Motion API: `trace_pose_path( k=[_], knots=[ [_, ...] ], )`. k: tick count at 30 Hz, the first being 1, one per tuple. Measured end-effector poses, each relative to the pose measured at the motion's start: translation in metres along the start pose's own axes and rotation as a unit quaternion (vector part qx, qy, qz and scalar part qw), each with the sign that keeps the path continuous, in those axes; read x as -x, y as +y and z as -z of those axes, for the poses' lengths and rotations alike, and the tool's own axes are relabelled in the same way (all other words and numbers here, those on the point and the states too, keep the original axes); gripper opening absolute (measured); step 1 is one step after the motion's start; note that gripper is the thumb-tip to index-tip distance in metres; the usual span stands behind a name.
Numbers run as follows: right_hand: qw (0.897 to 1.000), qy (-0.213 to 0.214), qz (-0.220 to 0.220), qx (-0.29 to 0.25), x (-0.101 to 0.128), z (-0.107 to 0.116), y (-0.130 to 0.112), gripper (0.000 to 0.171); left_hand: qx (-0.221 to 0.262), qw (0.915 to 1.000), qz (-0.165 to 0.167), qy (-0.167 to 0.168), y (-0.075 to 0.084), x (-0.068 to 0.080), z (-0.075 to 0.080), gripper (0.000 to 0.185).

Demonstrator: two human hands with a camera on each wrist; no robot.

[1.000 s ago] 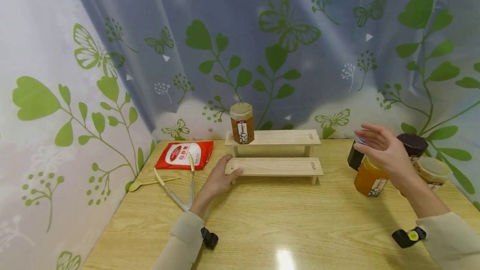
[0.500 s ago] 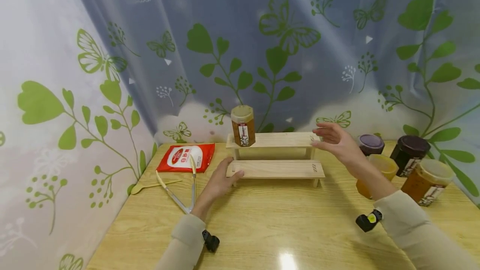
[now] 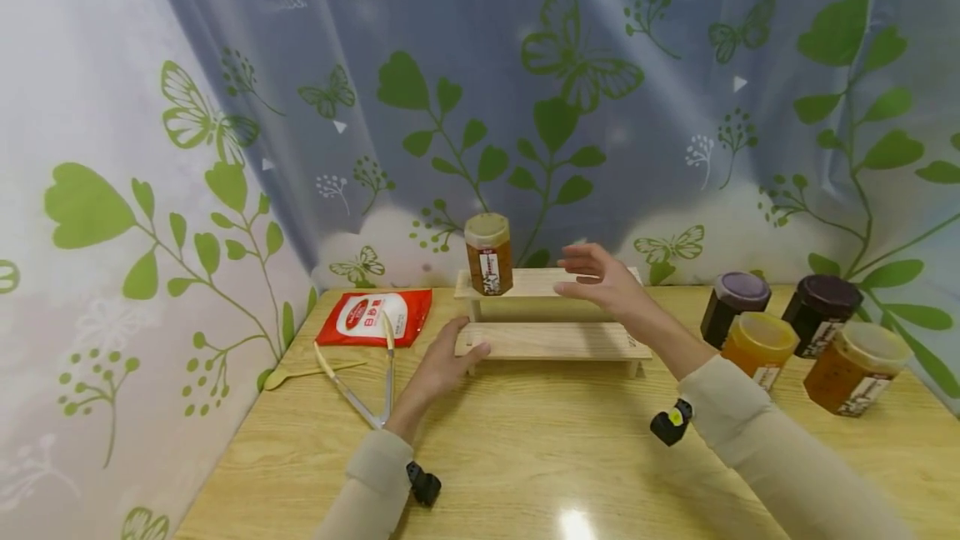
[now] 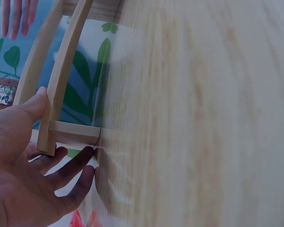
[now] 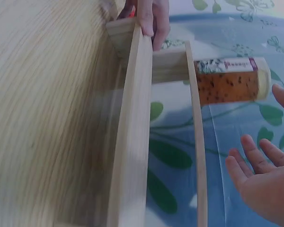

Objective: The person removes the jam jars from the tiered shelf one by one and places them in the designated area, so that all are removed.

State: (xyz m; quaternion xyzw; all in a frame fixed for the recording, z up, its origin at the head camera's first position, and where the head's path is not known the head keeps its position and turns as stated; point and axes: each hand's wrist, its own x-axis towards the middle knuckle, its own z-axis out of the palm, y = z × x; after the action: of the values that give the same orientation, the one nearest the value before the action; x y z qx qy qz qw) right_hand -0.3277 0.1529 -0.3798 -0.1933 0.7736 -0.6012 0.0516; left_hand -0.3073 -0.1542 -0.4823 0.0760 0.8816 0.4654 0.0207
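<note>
A two-step wooden shelf (image 3: pixel 547 342) stands on the table against the curtain. My left hand (image 3: pixel 442 361) grips the left end of its lower board, and in the left wrist view the thumb (image 4: pixel 37 105) lies on one side of the board with fingers on the other. On the upper board's left end a jar with amber contents and a pale lid (image 3: pixel 489 257) stands upright. My right hand (image 3: pixel 609 286) hovers by the upper board, to the right of that jar, holding nothing. In the right wrist view its fingers (image 5: pixel 256 158) are spread, apart from the jar.
Several more jars stand at the right: a purple-lidded one (image 3: pixel 738 298), a dark one (image 3: pixel 825 315), an orange one (image 3: pixel 759 348) and a brown one (image 3: pixel 855 369). At the left lie a red-and-white packet (image 3: pixel 375 317), tongs (image 3: pixel 352 397) and a yellow spoon (image 3: pixel 279 377).
My right hand has moved left from above the jars at the right to the upper board. The left hand keeps its grip on the shelf, and the jar on it stays put.
</note>
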Motion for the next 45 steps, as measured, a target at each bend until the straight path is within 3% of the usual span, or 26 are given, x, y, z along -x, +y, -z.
trace_pose_path(
  k=[10,18,25,30,37,45],
  knots=[
    [1.000,-0.001,0.000,0.024,-0.031,-0.037,-0.021,0.080,0.001,1.0000,0.000,0.002,0.005,-0.003,0.003,0.076],
    [0.999,0.022,-0.029,0.037,-0.060,-0.058,-0.026,0.093,-0.002,1.0000,0.003,0.002,0.003,-0.002,0.002,0.077],
    [0.999,0.030,-0.018,0.006,-0.074,-0.081,-0.031,0.088,0.004,1.0000,0.007,0.002,0.000,0.000,0.000,0.078],
    [0.998,0.061,-0.008,0.021,-0.082,-0.095,-0.028,0.084,0.005,1.0000,0.005,0.001,-0.003,0.000,-0.001,0.079],
    [0.995,0.073,0.014,0.069,-0.082,-0.099,-0.021,0.081,0.001,0.9999,0.012,-0.003,-0.004,0.001,-0.002,0.080],
    [0.993,0.083,0.023,0.080,-0.070,-0.088,-0.013,0.079,0.006,1.0000,0.004,0.001,-0.003,0.000,0.000,0.079]
  ],
)
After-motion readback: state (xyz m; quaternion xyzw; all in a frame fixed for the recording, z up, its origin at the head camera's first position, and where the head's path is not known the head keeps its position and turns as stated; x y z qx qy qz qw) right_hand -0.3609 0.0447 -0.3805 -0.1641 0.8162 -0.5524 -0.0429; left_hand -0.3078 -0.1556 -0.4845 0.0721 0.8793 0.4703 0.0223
